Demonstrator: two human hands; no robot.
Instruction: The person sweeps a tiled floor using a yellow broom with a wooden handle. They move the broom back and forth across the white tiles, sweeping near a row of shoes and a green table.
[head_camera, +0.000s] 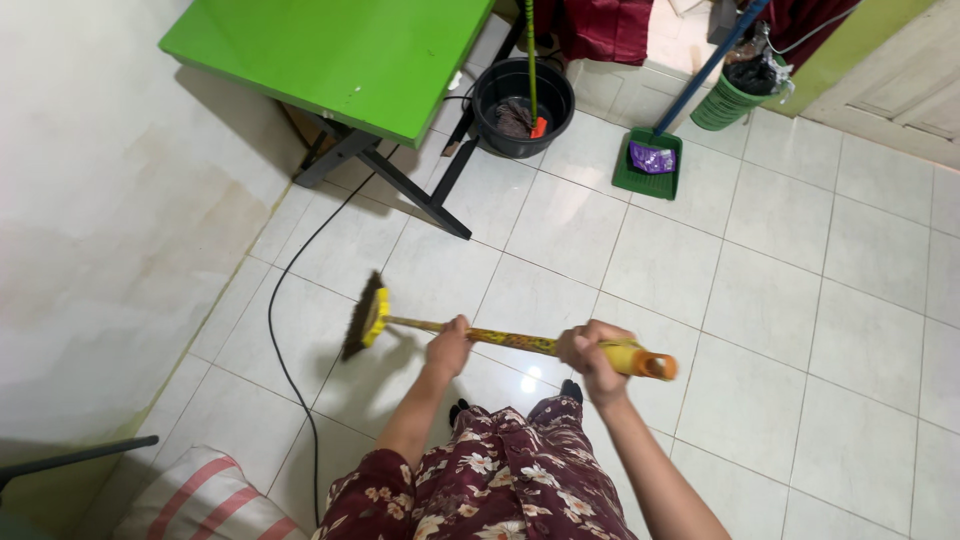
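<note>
Left hand (449, 346): closed around the broom (500, 338) mid-handle.
Right hand (591, 358): gripped the handle near its orange end.
Broom: lay crosswise before the person, bristles down on the floor (800, 300), left of both hands.

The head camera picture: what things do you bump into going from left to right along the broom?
Broom bristles → left hand → right hand → orange handle end.

Dustpan (648, 165) handle top cut by frame edge; striped pillow (205, 500) cropped at bottom; black bucket (522, 105) contents unclear.
</note>
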